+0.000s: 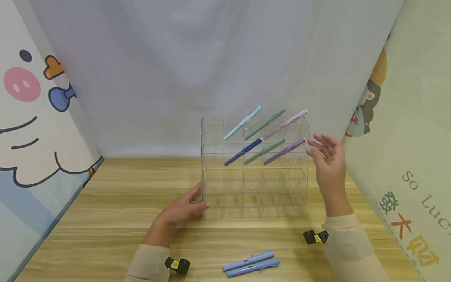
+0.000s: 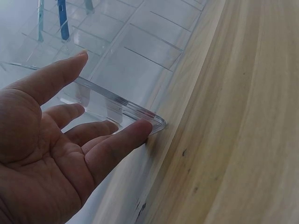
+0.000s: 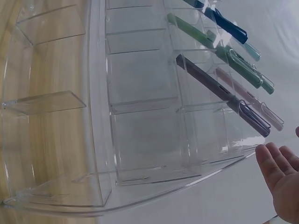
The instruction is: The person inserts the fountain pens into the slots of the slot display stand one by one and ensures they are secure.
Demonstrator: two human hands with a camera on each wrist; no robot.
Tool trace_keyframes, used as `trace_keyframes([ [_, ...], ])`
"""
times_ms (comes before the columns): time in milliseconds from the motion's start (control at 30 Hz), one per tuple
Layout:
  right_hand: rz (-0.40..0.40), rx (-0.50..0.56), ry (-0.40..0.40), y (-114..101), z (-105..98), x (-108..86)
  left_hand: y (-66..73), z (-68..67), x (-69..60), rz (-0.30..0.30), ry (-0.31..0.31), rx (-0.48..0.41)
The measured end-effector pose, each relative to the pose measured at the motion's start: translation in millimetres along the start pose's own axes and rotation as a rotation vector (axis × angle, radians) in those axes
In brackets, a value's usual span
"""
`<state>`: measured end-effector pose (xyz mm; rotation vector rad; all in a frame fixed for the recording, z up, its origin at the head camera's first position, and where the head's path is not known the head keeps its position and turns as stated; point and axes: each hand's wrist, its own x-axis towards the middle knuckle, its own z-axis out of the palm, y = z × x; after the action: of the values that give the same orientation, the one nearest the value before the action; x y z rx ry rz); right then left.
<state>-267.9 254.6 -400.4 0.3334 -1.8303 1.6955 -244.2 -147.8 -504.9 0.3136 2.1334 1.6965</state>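
A clear acrylic pen rack (image 1: 202, 164) with several tiers of compartments stands upright on the table. Its top row bears a light blue pen (image 1: 243, 122), a green pen (image 1: 265, 124) and a pale pink pen (image 1: 286, 124), all slanted. One tier lower lie a dark blue pen (image 1: 243, 152), another green pen (image 1: 264, 151) and a purple pen (image 1: 284, 151). My left hand (image 1: 184, 205) touches the rack's lower left side, thumb at the front edge, fingers spread along the side panel. Holding nothing, my right hand (image 1: 329, 162) hovers beside the purple pen's capped end, fingers relaxed.
On the wooden table (image 1: 116, 211), in front of the rack, a lavender pen (image 1: 248, 261) and a blue pen (image 1: 253, 268) lie side by side. A pale curtain (image 1: 158, 78) hangs behind the table, with printed panels at both sides.
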Motion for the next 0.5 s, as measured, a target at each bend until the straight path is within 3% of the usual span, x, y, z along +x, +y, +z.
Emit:
trace_keyframes([
  [267,-0.071,0.105,-0.002,-15.8,-12.7,-18.1,0.2,0.1,1.3,0.0,0.0,0.017],
  [500,-0.204,0.232,-0.114,-27.8,-16.2,-31.7,0.3,-0.1,1.1,-0.014,0.004,0.033],
])
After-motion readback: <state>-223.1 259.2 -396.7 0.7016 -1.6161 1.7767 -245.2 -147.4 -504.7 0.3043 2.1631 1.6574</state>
